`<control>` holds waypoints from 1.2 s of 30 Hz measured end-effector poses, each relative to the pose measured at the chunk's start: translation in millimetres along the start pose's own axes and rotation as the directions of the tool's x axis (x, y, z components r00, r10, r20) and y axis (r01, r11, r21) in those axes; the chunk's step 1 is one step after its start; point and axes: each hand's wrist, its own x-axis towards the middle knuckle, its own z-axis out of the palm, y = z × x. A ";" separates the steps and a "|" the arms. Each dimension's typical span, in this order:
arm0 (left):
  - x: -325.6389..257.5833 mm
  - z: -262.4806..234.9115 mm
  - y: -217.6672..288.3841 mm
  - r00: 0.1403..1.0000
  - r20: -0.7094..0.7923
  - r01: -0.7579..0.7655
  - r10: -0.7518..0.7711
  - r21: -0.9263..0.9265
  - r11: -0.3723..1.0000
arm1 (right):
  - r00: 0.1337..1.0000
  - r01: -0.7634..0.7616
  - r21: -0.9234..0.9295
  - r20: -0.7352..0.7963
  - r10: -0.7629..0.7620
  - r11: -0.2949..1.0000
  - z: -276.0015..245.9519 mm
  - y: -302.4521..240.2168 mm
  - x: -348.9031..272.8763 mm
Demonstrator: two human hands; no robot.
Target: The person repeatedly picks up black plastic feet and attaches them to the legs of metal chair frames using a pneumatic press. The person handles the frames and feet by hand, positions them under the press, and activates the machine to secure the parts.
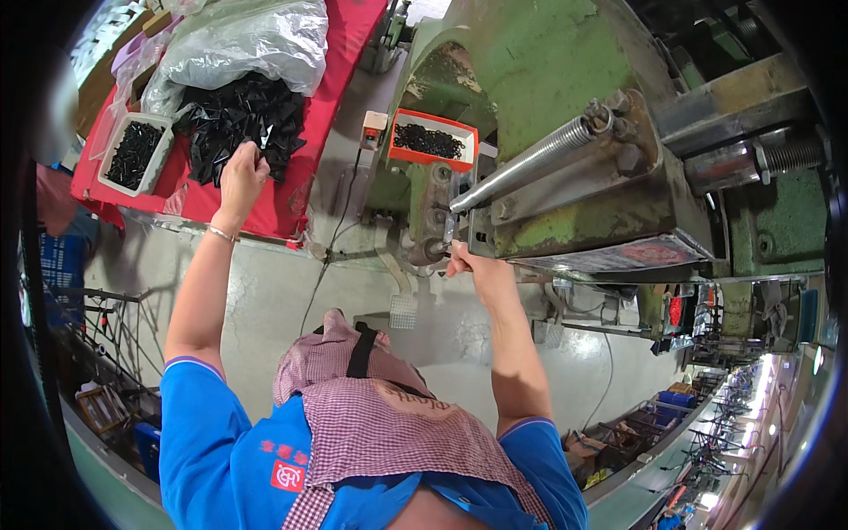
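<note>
My left hand (242, 181) reaches over the near side of a heap of flat black pieces (252, 115) with angular edges. Its fingers are closed at the heap, and whatever is in them is hidden. My right hand (474, 263) is at the front of a green press (548, 88), just below its metal tooling (452, 221). The fingers there are bent together, and what they grip is too small to make out. Beside the tooling, a red-orange box (472, 152) holds many small black ring-like parts (428, 140).
A red cloth (344, 53) covers the table at left. On it are crumpled clear plastic (252, 44) and a pale tray (165, 144) of thin black parts. A coil spring (530, 163) slants across the press. A foot pedal (404, 311) and a cable (331, 238) are below.
</note>
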 end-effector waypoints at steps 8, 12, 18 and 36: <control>-78.6 -4.5 38.0 0.793 0.483 0.590 -0.372 -0.454 0.668 | 0.989 0.012 0.312 -0.146 0.036 0.950 -33.8 5.4 71.4; -108.2 -18.2 68.1 0.666 0.657 0.722 -0.353 -0.448 0.528 | 0.980 0.029 0.281 -0.197 0.028 0.959 -34.2 2.3 84.4; -127.4 -34.7 105.4 0.601 0.709 0.790 -0.369 -0.459 0.406 | 0.972 0.026 0.237 -0.235 0.031 0.971 -39.8 1.1 76.7; -59.1 -27.5 265.0 0.619 0.785 0.784 0.016 -0.618 -0.060 | 0.959 0.047 0.180 -0.282 0.006 0.983 -22.2 -4.3 79.1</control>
